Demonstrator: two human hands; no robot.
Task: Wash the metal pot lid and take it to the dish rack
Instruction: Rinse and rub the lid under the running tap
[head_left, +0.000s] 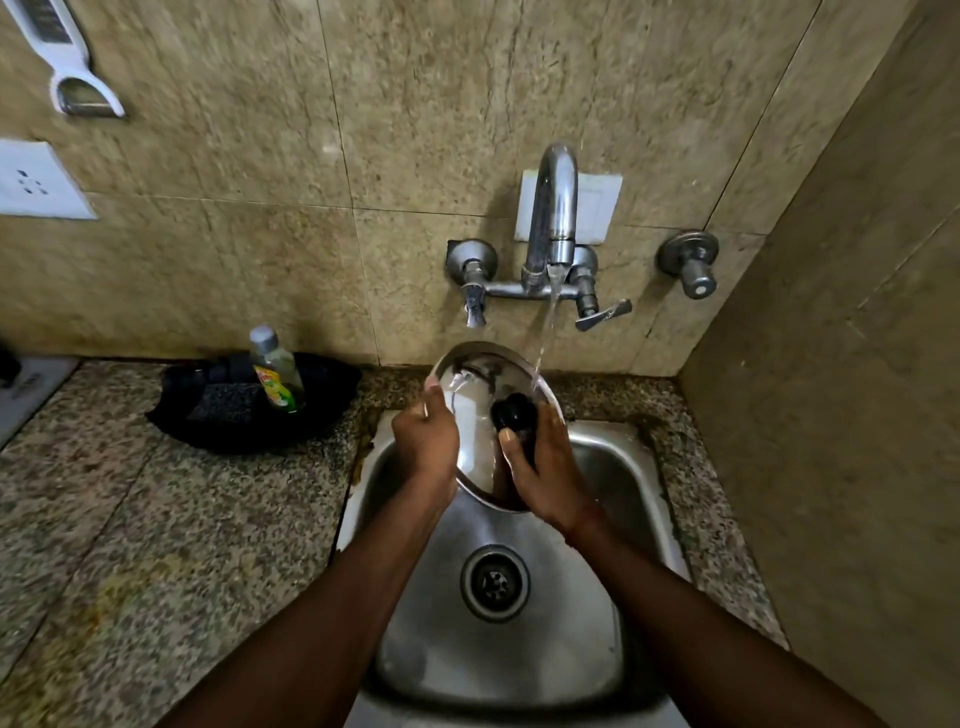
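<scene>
The round metal pot lid (475, 441) with a black knob (513, 410) is tilted up over the back of the steel sink (613, 488), knob side facing me. Water from the tap (553, 208) runs onto its upper right edge. My left hand (426, 441) grips the lid's left rim, thumb on the front face. My right hand (545, 473) holds the lid's right side, with the thumb lying just below the knob. The lower part of the lid is hidden behind both hands.
A black tray (208, 415) with a sponge (226, 402) and a dish soap bottle (275, 371) sits on the granite counter (156, 519) left of the sink. The drain (494, 582) lies below my hands. A wall rises close on the right. No dish rack is in view.
</scene>
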